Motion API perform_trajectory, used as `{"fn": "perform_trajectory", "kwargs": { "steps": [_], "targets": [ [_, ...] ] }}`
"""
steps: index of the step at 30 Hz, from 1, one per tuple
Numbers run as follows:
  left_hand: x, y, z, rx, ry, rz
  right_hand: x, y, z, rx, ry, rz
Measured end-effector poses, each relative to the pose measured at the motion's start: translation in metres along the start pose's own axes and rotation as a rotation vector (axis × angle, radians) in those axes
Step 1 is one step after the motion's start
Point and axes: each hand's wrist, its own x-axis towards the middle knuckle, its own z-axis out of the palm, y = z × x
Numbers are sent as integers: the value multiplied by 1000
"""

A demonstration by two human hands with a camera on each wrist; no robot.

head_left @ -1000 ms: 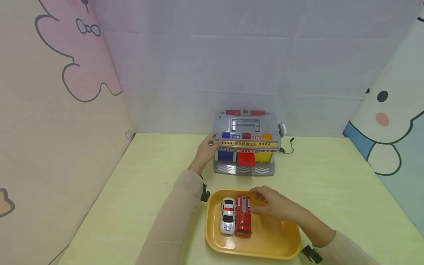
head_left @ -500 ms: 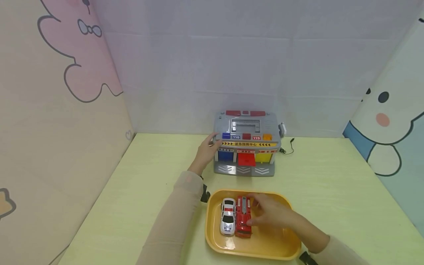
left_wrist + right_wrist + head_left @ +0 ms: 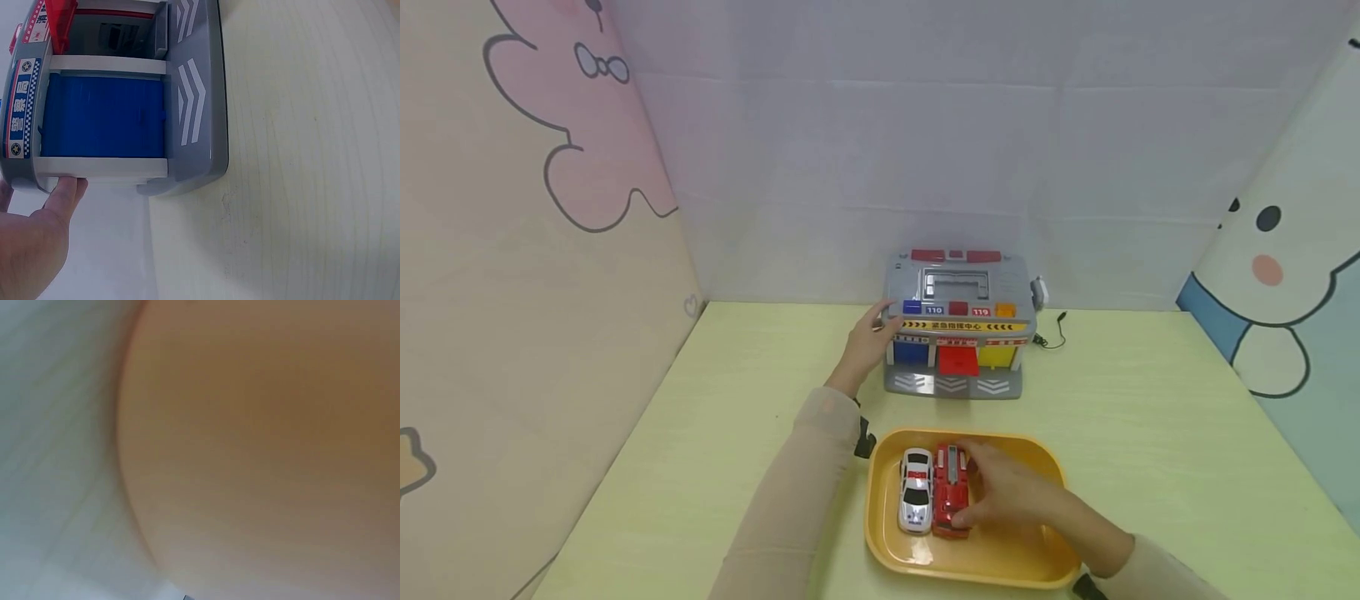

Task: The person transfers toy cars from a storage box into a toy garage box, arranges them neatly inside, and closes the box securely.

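Observation:
A grey toy garage (image 3: pixel 958 329) with blue, red and yellow doors stands at the back of the table. My left hand (image 3: pixel 867 343) holds its left side at the roof edge; in the left wrist view a finger touches the wall beside the blue door (image 3: pixel 103 117). In the yellow tray (image 3: pixel 973 571), a white toy police car (image 3: pixel 916 492) and a red toy fire truck (image 3: pixel 951 492) lie side by side. My right hand (image 3: pixel 1006 485) spans the truck's right side, fingers near its rear, thumb over its front. Whether it grips is unclear.
The garage's red middle door (image 3: pixel 958 361) is raised. A white part (image 3: pixel 1039 293) and a black cord (image 3: pixel 1060 335) are at the garage's right. A pale wall stands close behind. A blurred tan surface (image 3: pixel 262 425) fills most of the right wrist view.
My right hand has moved left and down in the tray, its thumb now over the fire truck's front. My left hand, the garage and both vehicles have kept their places.

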Motion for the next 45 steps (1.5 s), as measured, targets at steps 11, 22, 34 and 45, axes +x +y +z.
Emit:
{"fn": "perform_trajectory", "kwargs": {
  "steps": [11, 22, 34, 45],
  "targets": [
    [2, -1, 0, 8, 5, 11, -1, -3, 9, 230, -82, 70],
    [1, 1, -1, 2, 5, 17, -5, -2, 15, 326, -38, 75],
    [0, 0, 1, 2, 1, 11, -10, 2, 15, 481, -55, 35],
    [-1, 1, 1, 13, 7, 9, -15, 2, 2, 422, -35, 81]
  ]
}}
